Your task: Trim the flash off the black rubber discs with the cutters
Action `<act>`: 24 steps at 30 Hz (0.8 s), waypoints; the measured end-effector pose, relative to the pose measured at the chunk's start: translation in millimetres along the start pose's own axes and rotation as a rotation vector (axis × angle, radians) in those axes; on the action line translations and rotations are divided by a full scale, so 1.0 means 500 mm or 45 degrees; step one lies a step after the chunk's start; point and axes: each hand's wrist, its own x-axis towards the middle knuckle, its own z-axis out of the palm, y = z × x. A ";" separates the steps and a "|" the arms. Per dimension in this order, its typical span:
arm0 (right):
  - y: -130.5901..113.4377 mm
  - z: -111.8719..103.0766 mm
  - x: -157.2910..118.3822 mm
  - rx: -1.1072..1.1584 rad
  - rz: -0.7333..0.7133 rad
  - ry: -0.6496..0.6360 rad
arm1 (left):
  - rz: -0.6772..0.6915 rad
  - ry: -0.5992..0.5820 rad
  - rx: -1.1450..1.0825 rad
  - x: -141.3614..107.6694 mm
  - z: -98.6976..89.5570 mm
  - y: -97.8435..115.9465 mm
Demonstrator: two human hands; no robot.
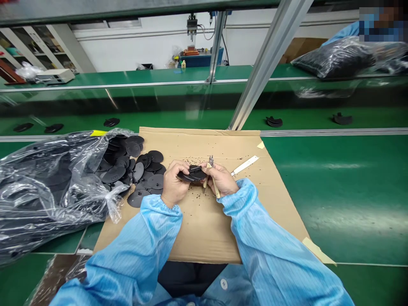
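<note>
Near the middle of the cardboard sheet, my left hand grips the left side of a round black plastic part. My right hand holds a pair of cutting pliers with pale handles, and its fingertips also touch the part's right edge. The metal jaws of the pliers point away from me, just right of the part. A white-handled knife lies beyond my right hand. Small black crumbs are scattered around the part.
Several round black discs lie piled at left, spilling from a large clear plastic bag. Behind the cardboard, a metal rail borders a green conveyor carrying several black parts. A slanted metal post rises behind. At back right are another bag and a person's sleeve.
</note>
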 end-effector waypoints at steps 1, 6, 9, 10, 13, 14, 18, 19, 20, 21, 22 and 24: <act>0.002 -0.001 0.001 -0.018 -0.020 0.014 | -0.003 -0.006 0.009 -0.001 0.000 0.001; 0.006 -0.003 0.007 -0.084 -0.037 0.062 | -0.050 -0.044 0.060 -0.006 0.000 0.003; 0.000 -0.002 0.008 0.005 0.006 0.029 | -0.223 -0.045 0.008 -0.010 0.003 -0.002; -0.003 -0.003 0.008 0.035 -0.017 0.027 | -0.304 -0.011 -0.014 -0.011 0.005 -0.004; -0.011 -0.012 0.013 0.015 -0.305 0.218 | -0.522 0.189 -0.048 -0.014 0.013 -0.006; -0.011 -0.018 0.017 -0.025 -0.441 0.337 | -0.583 0.244 -0.061 -0.014 0.014 -0.004; -0.003 -0.045 0.039 -0.162 -0.734 0.665 | -0.766 0.216 -0.137 0.022 0.003 0.001; 0.000 -0.051 0.044 -0.168 -0.741 0.696 | -0.773 0.186 -0.100 0.047 -0.005 -0.003; 0.003 -0.055 0.049 -0.171 -0.735 0.718 | -0.774 0.158 -0.031 0.079 -0.014 -0.010; 0.004 -0.057 0.052 -0.176 -0.724 0.730 | -0.751 0.123 0.061 0.118 -0.023 -0.021; 0.005 -0.059 0.055 -0.183 -0.713 0.735 | -0.674 0.103 0.191 0.162 -0.032 -0.035; 0.005 -0.059 0.057 -0.207 -0.700 0.726 | -0.490 0.084 0.488 0.252 -0.045 -0.069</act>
